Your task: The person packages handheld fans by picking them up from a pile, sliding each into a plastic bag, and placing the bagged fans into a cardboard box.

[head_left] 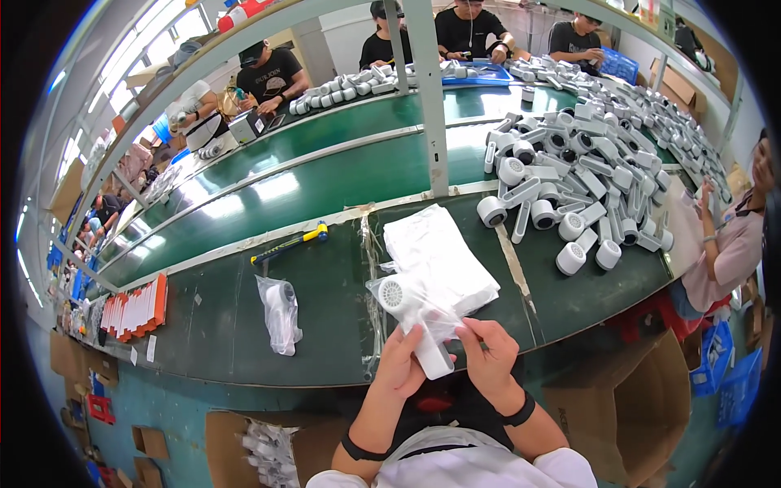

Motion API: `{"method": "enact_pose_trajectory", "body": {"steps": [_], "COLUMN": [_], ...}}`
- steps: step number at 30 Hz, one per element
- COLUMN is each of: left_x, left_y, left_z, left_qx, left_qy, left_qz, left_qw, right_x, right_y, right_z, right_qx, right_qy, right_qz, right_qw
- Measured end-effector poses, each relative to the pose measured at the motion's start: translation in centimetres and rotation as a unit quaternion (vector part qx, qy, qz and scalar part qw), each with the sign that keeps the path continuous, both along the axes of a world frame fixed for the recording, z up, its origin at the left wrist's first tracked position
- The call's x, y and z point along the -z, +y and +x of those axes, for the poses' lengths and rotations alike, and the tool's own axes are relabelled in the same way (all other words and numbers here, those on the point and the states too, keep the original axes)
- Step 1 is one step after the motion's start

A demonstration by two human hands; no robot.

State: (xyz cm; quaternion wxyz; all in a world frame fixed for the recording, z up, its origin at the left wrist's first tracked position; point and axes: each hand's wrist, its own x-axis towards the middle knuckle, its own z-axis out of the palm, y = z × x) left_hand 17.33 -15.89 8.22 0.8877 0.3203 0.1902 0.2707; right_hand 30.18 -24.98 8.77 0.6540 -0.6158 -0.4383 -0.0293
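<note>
Over the front edge of the bench, a white handheld device (pixel 429 350) with a round grille head and a flat handle sits partly inside a clear plastic bag (pixel 439 320). My left hand (pixel 400 362) is closed around its handle. The fingers of my right hand (pixel 490 351) pinch the bag's edge beside the handle. Just behind lies a stack of white plastic bags (pixel 443 248). To the left, a bagged device (pixel 280 315) rests on the dark green bench top (pixel 211 325).
A yellow and dark hammer-like tool (pixel 289 242) lies near the conveyor (pixel 317 154). At right rises a large pile of white devices (pixel 578 163). Orange-and-white boxes (pixel 137 311) stand at left. Open cartons (pixel 630 407) flank me below. Co-workers sit across the line and at right.
</note>
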Motion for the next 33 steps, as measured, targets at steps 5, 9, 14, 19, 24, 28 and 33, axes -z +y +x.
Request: {"method": "enact_pose_trajectory", "body": {"steps": [5,9,14,19,24,28,33], "left_x": [-1.6,-1.6,-0.8,0.9,2.0,5.2,5.1], "left_y": [-0.1,0.0,0.4,3.3,7.7,9.7,10.5], "left_z": [0.3,0.3,-0.6,-4.3,-11.4,-14.1,-14.1], "left_qx": [-0.008,0.012,-0.037,-0.309,-0.382,-0.413,-0.429], "left_qy": [-0.04,-0.058,-0.028,0.223,0.51,0.602,0.621], "left_qz": [-0.09,-0.096,-0.038,0.213,0.412,0.483,0.458], "left_qw": [0.995,0.994,0.998,0.9,0.652,0.484,0.47], "right_x": [0.4,1.0,1.5,1.9,6.6,7.9,7.8], "right_y": [-0.9,-1.0,-0.9,-1.2,-0.9,-0.3,-0.8], "right_z": [0.0,0.3,0.1,0.6,1.7,1.3,1.4], "right_qx": [-0.029,0.0,-0.037,-0.087,-0.128,-0.118,-0.108], "right_qy": [0.036,-0.002,0.013,0.004,0.097,0.112,0.08], "right_qz": [0.009,0.019,-0.008,-0.046,-0.127,-0.179,-0.18], "right_qw": [0.999,1.0,0.999,0.995,0.979,0.97,0.975]}}
